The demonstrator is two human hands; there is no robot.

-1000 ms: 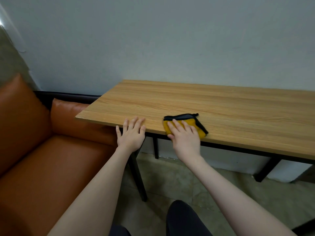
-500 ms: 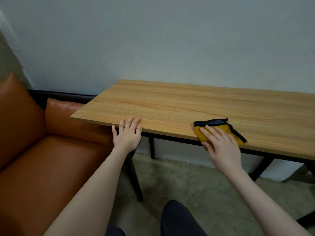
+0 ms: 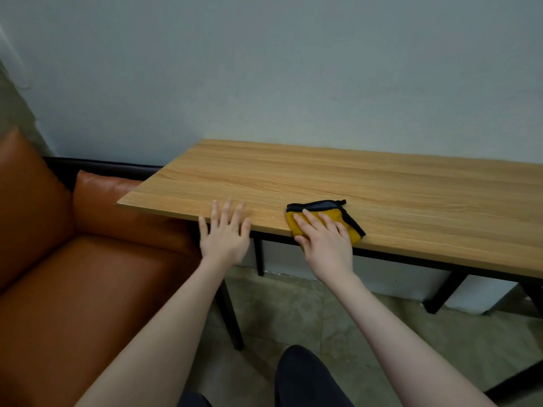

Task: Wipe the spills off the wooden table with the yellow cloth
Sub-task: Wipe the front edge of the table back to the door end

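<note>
Yellow cloth (image 3: 338, 220) w/ black trim lies folded at near edge of wooden counter (image 3: 382, 195). Right hand (image 3: 326, 239) lies flat on its near-left part, fingers straight & slightly spread; cloth's far & right sides show past the fingertips. Left hand (image 3: 226, 230) to the left, apart from cloth, fingers spread, resting on counter edge. Orange sofa (image 3: 73, 259) at left.
</note>
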